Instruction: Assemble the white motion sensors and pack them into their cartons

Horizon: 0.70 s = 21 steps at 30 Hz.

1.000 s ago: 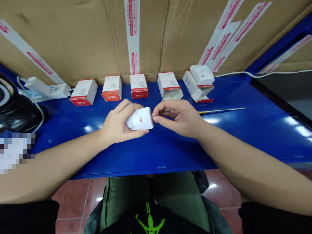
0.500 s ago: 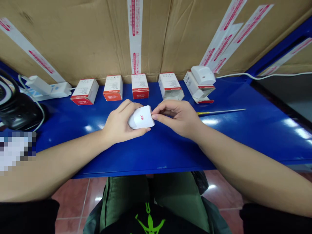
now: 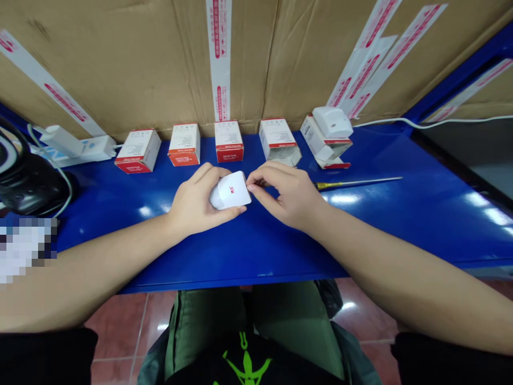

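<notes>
My left hand is closed around a white detector housing with a small red logo on its face, held just above the blue table. At the housing's right end, my right hand has thumb and index finger pinched together. Whatever is in that pinch is too small to make out. To the right of my right hand lies a screwdriver with a yellow and black handle and a long thin shaft pointing right.
Several red-and-white detector boxes stand in a row along the cardboard backing. Another white detector rests on the rightmost, opened box. At left are a power strip and a black device with a cable.
My right hand has shifted slightly left and up, its pinch still at the housing's end. More of the screwdriver handle shows. My left hand keeps its hold on the housing.
</notes>
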Tool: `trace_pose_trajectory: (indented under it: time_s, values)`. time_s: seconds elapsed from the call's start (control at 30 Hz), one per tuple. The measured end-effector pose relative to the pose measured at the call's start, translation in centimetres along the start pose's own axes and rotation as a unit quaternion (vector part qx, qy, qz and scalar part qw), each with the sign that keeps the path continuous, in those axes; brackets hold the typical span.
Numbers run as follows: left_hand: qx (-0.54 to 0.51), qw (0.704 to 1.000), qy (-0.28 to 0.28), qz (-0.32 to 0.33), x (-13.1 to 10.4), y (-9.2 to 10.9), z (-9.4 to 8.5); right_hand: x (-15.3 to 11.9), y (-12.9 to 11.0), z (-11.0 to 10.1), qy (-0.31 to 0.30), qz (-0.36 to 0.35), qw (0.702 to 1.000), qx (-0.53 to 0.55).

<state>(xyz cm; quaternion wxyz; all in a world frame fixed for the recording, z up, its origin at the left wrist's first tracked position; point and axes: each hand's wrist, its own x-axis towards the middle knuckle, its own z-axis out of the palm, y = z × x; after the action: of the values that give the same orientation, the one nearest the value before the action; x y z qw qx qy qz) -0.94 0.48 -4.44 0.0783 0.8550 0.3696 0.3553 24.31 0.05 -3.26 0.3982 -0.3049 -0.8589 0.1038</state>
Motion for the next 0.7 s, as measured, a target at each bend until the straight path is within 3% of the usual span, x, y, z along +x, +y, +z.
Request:
trace_pose_trajectory:
  time_s: [0.43,0.7]
  values:
    - [-0.001,1.0,-0.015,-0.008,0.0,0.3,0.0,-0.1,-0.5,1.0,-0.007,-0.084,0.979,-0.188]
    - [0.008,1.0,-0.016,0.005,0.0,0.4,-0.3,-0.4,-0.4,1.5,-0.019,-0.049,0.978,-0.204]
